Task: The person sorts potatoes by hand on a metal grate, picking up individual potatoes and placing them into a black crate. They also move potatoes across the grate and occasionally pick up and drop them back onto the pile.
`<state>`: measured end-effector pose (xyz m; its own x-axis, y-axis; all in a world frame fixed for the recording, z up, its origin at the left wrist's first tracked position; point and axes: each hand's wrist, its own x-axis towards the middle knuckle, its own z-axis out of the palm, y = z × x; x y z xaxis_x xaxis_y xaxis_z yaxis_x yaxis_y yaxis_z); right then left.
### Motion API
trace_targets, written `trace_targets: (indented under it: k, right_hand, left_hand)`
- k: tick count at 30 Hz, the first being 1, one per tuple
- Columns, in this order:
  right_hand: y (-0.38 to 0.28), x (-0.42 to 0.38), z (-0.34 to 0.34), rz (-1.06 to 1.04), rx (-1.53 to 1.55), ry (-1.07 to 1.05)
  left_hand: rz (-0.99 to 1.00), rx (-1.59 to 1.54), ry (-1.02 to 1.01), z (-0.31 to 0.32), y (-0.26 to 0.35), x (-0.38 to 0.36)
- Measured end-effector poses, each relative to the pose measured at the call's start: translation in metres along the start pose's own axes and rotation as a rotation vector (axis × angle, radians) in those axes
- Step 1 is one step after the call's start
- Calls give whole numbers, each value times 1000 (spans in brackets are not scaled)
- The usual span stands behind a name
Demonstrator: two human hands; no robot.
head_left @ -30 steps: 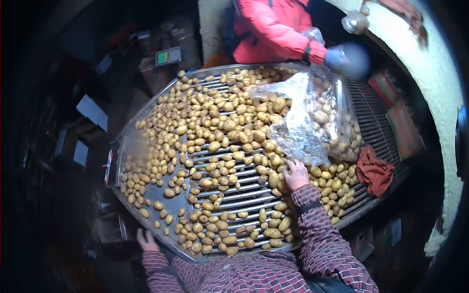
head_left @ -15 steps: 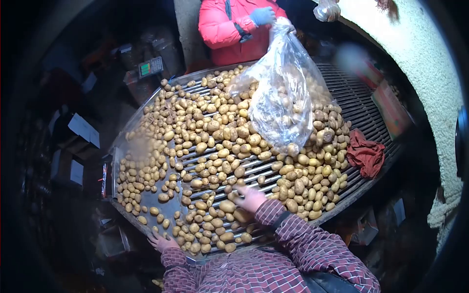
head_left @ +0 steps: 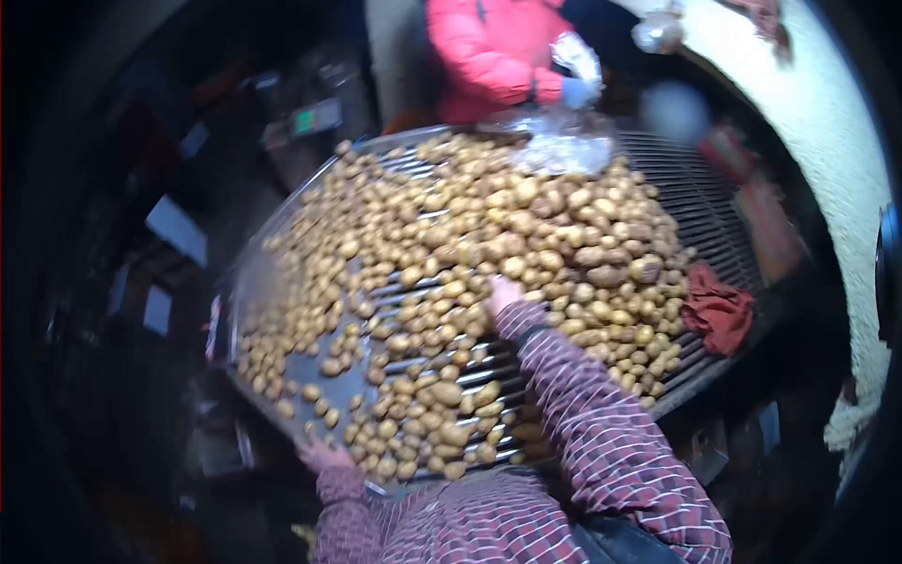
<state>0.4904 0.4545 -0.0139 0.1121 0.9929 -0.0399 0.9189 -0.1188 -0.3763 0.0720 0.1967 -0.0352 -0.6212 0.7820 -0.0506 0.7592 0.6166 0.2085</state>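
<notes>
Many potatoes (head_left: 442, 235) lie spread over a slatted metal table (head_left: 390, 167). At the near left edge of the table rests my left hand (head_left: 326, 457), fingers apart and holding nothing, beside a smooth metal tray area (head_left: 319, 381). My right hand (head_left: 505, 294) reaches into the middle of the potatoes; its fingers are partly hidden and blurred, so I cannot tell what they hold. A clear plastic bag (head_left: 564, 146) lies crumpled at the far edge, by the gloved hands of a person in a red jacket (head_left: 484, 61).
A red cloth (head_left: 718, 308) lies on the slats at the right, near a reddish box (head_left: 769, 226). A pale wall (head_left: 808, 103) curves along the right side. Boxes (head_left: 177, 230) stand in the dark at the left.
My right hand has moved forward, away from me. The co-worker's bag, lifted over the pile before, is now low at the far edge, with more potatoes heaped beneath. The view has shifted slightly.
</notes>
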Motion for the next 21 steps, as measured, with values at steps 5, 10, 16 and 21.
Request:
trace_targets:
  k: [5, 10, 16, 21]
  right_hand:
    - [-59, -87, -67, -89, 511, -262]
    - [-62, -125, -112, -392, 530, -488]
    - [132, -56, -221, 337, -301, 440]
    - [199, -58, -211, 478, -354, 231]
  left_hand:
    - [105, -858, -237, -18, 59, -3]
    - [-56, -1922, -1227, -40, 152, -49]
    - [75, -1507, -1128, -8, 116, -52]
    - [41, -1684, -1102, -27, 112, -50]
